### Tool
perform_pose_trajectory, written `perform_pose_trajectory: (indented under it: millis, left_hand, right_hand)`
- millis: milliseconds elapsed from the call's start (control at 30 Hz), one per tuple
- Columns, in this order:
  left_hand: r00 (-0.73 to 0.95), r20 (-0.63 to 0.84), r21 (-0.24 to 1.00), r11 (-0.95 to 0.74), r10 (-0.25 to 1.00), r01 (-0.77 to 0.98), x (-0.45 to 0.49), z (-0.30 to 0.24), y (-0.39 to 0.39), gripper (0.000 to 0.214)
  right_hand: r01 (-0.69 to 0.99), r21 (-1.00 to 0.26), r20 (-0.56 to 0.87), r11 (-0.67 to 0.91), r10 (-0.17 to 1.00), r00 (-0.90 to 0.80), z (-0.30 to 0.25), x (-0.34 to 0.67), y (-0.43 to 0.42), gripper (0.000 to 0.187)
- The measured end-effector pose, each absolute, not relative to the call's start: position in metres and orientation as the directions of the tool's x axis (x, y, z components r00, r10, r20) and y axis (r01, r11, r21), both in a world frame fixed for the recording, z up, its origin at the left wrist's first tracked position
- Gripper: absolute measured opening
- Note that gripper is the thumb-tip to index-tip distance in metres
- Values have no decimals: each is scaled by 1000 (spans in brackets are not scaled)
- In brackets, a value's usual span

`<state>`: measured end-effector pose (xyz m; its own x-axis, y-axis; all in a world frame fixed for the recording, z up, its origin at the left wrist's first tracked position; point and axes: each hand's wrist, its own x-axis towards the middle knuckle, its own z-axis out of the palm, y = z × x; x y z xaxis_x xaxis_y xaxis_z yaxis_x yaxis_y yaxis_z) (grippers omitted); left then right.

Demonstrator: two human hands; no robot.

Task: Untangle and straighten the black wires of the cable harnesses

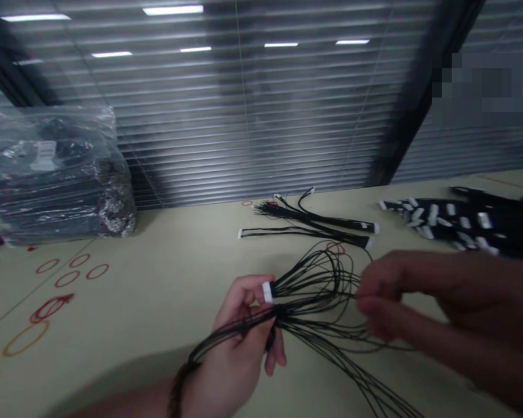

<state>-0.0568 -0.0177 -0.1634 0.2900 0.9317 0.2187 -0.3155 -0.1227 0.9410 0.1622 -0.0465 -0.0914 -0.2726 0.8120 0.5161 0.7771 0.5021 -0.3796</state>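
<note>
My left hand (pixel 248 342) grips a black wire harness (pixel 326 278) just above the table, thumb pressed over the point where the wires gather. A white connector (pixel 268 292) stands out at the top of that grip, with looped black wires running from it to the right. Some strands lie back across the wrist, and others fan down toward the lower right. At the loop's right side, my right hand (pixel 422 307) has its thumb and forefinger pinched together on thin black wires. The very tips of these strands are hard to make out.
More black wire harnesses (pixel 318 223) with white ends lie behind my hands. A thick pile of harnesses (pixel 470 223) is at the right. On the left are a clear bag (pixel 56 180) of dark cables, red rubber bands (pixel 67 278) and a yellow band (pixel 25 338). Window blinds (pixel 253 128) rise behind the table.
</note>
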Motion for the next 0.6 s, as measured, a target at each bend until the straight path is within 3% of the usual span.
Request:
perform_pose_trajectory:
  millis: [167,600]
  left_hand:
    - [331,293,912,-158,897,-379,-56,-167,-24,13]
    - [405,290,918,-132,867,-374,-64,-176,-25,22]
  right_hand:
    - [734,-223,617,642,675,-403,-111,121,-51,14]
    - [724,-191,641,663,643,-419,-119,123,-53,15]
